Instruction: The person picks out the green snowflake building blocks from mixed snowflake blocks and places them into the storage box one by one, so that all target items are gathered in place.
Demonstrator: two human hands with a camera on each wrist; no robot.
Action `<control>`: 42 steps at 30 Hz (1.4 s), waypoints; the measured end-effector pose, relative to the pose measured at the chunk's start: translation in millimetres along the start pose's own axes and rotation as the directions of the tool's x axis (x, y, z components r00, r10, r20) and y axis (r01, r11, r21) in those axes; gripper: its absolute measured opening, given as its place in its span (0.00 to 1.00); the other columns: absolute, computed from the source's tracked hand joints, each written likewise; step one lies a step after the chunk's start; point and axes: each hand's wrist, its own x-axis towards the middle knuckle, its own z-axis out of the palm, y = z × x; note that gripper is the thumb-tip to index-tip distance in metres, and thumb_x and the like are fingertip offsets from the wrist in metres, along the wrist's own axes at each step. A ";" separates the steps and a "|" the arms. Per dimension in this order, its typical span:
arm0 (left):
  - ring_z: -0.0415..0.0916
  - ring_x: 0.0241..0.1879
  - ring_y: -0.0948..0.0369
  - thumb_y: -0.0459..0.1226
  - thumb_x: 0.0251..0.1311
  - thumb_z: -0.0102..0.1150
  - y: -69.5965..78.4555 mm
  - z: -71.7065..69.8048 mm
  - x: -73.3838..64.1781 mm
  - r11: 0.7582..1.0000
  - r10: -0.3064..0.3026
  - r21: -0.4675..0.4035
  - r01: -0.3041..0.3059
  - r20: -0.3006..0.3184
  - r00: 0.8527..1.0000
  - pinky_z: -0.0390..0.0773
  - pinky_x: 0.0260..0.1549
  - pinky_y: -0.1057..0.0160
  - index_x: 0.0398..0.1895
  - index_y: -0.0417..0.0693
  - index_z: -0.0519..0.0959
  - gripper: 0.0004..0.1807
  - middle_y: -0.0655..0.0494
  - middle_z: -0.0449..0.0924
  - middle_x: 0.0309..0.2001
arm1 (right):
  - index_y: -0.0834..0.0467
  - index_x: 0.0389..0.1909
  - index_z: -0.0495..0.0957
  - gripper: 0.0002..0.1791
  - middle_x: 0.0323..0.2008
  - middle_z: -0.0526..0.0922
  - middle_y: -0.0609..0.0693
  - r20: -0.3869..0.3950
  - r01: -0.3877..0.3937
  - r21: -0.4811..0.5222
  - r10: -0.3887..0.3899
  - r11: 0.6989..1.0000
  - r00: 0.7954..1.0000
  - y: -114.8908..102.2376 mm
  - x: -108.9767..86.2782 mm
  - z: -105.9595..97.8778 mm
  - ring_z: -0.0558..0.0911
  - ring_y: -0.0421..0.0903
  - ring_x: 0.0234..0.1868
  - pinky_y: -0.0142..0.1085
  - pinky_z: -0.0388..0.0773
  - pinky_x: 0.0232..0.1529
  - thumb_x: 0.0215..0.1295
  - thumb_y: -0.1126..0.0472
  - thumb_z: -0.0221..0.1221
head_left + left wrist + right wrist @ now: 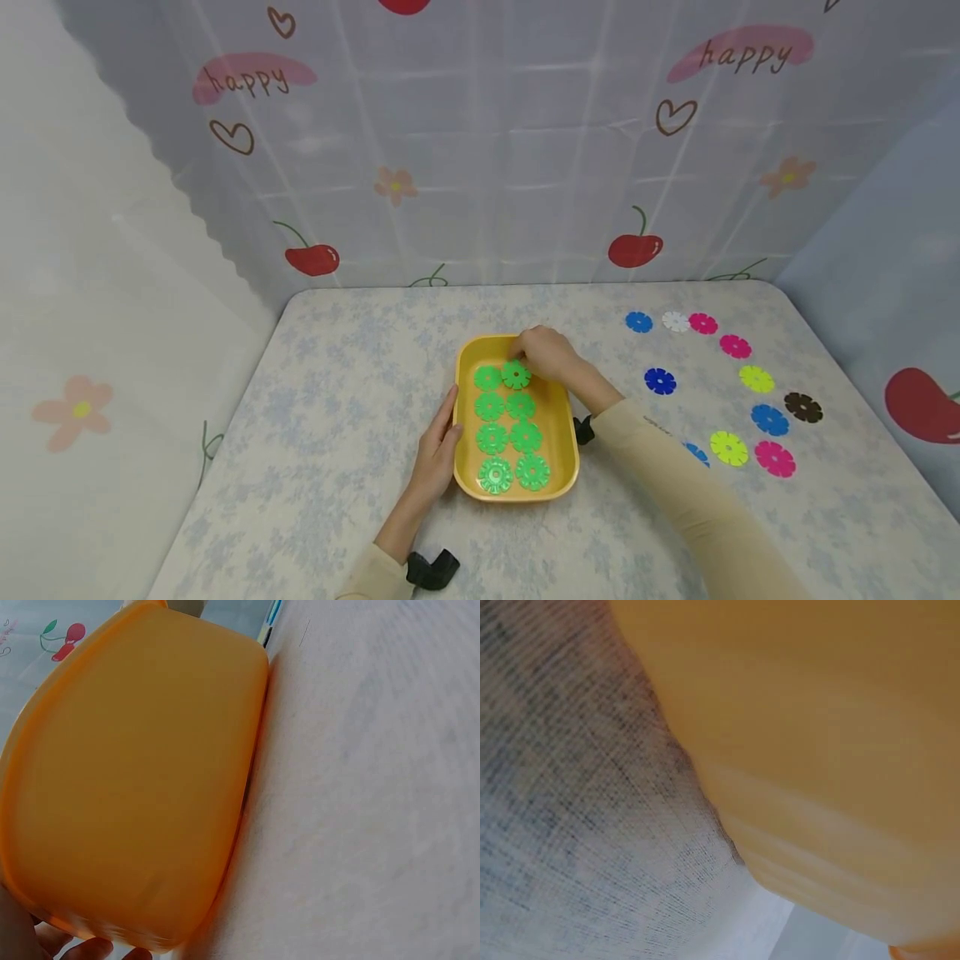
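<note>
A yellow tray point(564, 433) lies lengthwise on the table, with several green notched plastic discs point(490, 407) set out in two columns on its floor. My left hand point(437, 454) holds the tray's left side, thumb close to the rim; in the left wrist view its fingertips point(90, 949) bend against the outer wall. Over the tray's far right corner, my right hand point(550, 354) reaches down with curled fingers and pinches a green disc point(516, 375) at the top of the right column. The right wrist view shows only the tray's outer wall point(817, 765) and tablecloth.
To the right lie loose notched discs: blue point(660, 381), white point(675, 321), pink point(775, 459), yellow point(729, 448) and dark brown point(803, 407). The right forearm partly covers another blue disc point(696, 453). A printed curtain point(487, 150) hangs behind the table.
</note>
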 end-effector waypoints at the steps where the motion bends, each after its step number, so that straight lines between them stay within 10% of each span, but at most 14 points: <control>1: 0.42 0.77 0.54 0.33 0.77 0.35 -0.1 -0.3 0.1 1.000 0.005 0.003 -0.005 0.003 1.000 0.49 0.72 0.53 0.79 0.53 0.48 0.30 0.53 0.44 0.79 | 0.56 0.39 0.89 0.17 0.40 0.88 0.54 0.000 -0.006 -0.009 0.006 1.000 1.000 0.0 0.5 0.9 0.85 0.49 0.37 0.32 0.77 0.31 0.64 0.75 0.55; 9: 0.42 0.77 0.53 0.34 0.77 0.35 -1.2 -0.7 0.5 1.000 0.018 0.008 -0.018 0.000 1.000 0.50 0.72 0.55 0.79 0.53 0.48 0.30 0.52 0.44 0.79 | 0.55 0.39 0.89 0.16 0.40 0.88 0.54 0.007 -0.049 -0.091 0.050 0.995 0.999 -1.6 3.7 6.8 0.83 0.47 0.32 0.29 0.68 0.25 0.69 0.71 0.54; 20: 0.42 0.77 0.59 0.33 0.76 0.36 0.9 -1.0 0.5 1.000 -0.007 -0.012 0.007 0.004 1.000 0.50 0.73 0.57 0.79 0.56 0.48 0.30 0.58 0.44 0.79 | 0.55 0.22 0.85 0.20 0.16 0.71 0.49 -0.001 -0.059 -0.138 0.059 0.989 0.998 -5.5 4.7 11.5 0.51 0.41 0.20 0.30 0.51 0.20 0.71 0.72 0.51; 31: 0.43 0.77 0.53 0.32 0.76 0.35 -0.9 -1.8 -0.9 1.000 0.016 -0.003 -0.016 0.005 1.000 0.51 0.72 0.54 0.79 0.52 0.47 0.30 0.52 0.44 0.79 | 0.58 0.30 0.86 0.11 0.20 0.78 0.52 -0.010 -0.041 -0.160 0.040 0.986 0.999 -8.1 -0.1 13.1 0.63 0.40 0.18 0.29 0.61 0.20 0.69 0.64 0.57; 35: 0.42 0.78 0.56 0.32 0.76 0.35 0.1 -2.3 -0.4 1.000 -0.001 -0.009 0.001 0.001 1.000 0.50 0.73 0.56 0.79 0.54 0.47 0.31 0.55 0.44 0.79 | 0.63 0.47 0.85 0.12 0.40 0.87 0.59 -0.028 -0.019 -0.030 0.018 0.999 0.999 -5.7 -7.2 -0.7 0.84 0.50 0.35 0.35 0.81 0.34 0.66 0.71 0.57; 42: 0.46 0.77 0.53 0.34 0.77 0.38 -0.9 -3.3 1.0 0.998 0.026 -0.056 -0.026 0.011 1.000 0.56 0.70 0.67 0.80 0.49 0.42 0.33 0.51 0.42 0.79 | 0.67 0.54 0.80 0.16 0.46 0.85 0.62 -0.130 -0.108 0.207 0.136 0.972 0.982 5.5 -43.4 -32.3 0.85 0.56 0.43 0.47 0.84 0.44 0.67 0.66 0.59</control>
